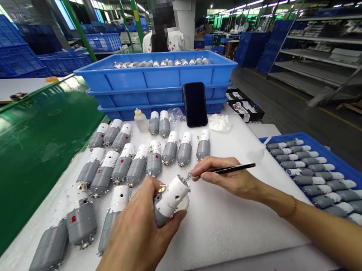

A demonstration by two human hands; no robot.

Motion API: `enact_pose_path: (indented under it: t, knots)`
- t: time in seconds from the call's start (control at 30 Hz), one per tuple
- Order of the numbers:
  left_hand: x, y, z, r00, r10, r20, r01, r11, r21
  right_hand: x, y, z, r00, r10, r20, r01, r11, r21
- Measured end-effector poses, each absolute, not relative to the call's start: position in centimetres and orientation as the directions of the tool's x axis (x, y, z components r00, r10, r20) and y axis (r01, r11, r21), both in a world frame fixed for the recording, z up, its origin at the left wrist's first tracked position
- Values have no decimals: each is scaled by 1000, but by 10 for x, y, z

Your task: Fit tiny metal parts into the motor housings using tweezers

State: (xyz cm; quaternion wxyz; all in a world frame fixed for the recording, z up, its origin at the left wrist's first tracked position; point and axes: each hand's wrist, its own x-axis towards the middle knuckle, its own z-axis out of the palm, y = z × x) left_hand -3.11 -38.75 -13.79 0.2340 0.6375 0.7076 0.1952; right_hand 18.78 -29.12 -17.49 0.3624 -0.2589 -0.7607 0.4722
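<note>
My left hand [139, 220] is wrapped round a grey-and-white spacecraft model [173, 196], tilted with its white open end up and to the right. My right hand [223, 177] pinches a thin black-handled brush [230, 169]. Its tip meets a small silvery part at the model's white rim; whether that part is attached I cannot tell. Several similar models [99, 173] lie in loose rows on the white foam sheet [222, 225], left of and beyond my hands. One model [203, 145] lies just beyond my right hand.
Stacked blue crates [159, 81] with models in the top one stand behind, a black phone [196, 104] leaning on them. Nearby are a small bottle [140, 120] and crumpled tissue [219, 123]. A blue tray [343, 160] of models is at right, a green belt [31, 145] at left. A person [165, 37] sits beyond.
</note>
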Motion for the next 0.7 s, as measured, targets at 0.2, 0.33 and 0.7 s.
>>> enact_pose_path:
  t: [0.2, 0.33, 0.7]
  knots:
    - [-46, -409, -143, -122, 989, -86, 762, 149, 631, 156, -273, -182, -748, 566, 346, 12, 533, -846]
    - [-53, -416, -146, -82, 991, -109, 738, 134, 661, 146, -266, -189, -785, 475, 399, -35, 608, -793]
    - [-48, -423, -137, -202, 975, -95, 661, 207, 721, 172, -276, -196, -785, 414, 460, -40, 707, -706]
